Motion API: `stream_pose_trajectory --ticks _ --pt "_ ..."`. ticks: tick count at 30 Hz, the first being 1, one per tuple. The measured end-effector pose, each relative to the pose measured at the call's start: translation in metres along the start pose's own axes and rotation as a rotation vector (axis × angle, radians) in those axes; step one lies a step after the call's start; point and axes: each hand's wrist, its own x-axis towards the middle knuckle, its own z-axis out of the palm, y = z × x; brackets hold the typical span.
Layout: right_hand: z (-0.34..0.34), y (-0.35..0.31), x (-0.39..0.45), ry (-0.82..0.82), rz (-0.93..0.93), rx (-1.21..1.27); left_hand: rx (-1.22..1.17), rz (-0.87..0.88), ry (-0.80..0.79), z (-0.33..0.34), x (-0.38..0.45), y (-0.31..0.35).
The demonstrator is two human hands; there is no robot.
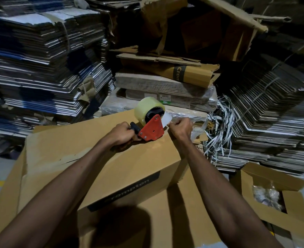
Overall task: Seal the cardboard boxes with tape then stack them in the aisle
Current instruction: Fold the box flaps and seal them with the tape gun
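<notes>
At the centre of the frame the left hand (123,132) grips the black handle of the red tape dispenser (152,128), which rests on the far top edge of the cardboard box (97,158). The right hand (180,127) pinches the free tape end (166,119). That loose end could fold onto itself or tear if pulled crooked. The box is tan and creased (a torn seam shows at its left), with dark lettering down its side.
</notes>
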Motion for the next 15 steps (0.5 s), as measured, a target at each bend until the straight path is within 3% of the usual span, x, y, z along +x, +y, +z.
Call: stream_pose_trajectory --ticks 15 --pt "0.002 -0.017 0.017 0.004 0.056 -0.036 0.054 -0.003 0.047 -0.005 -0.032 -0.013"
